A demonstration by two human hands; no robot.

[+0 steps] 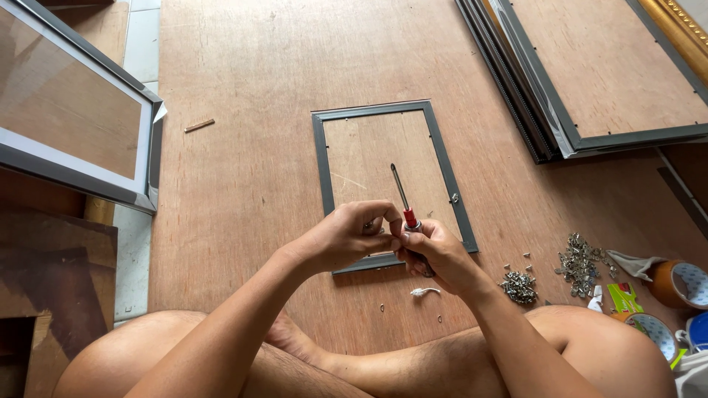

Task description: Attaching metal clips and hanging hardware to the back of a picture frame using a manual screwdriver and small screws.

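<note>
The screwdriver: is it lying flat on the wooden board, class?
No. The screwdriver is held up in the right hand, its shaft pointing away over the small grey frame, while the left hand meets it.

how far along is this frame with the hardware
Done: the backing board sits in the small grey frame, and one small metal fitting is on its right edge. In hand: the right hand holds a red-handled screwdriver, while the left hand pinches something too small to tell. Left: no fittings show on the other edges; loose metal clips lie in piles.
</note>
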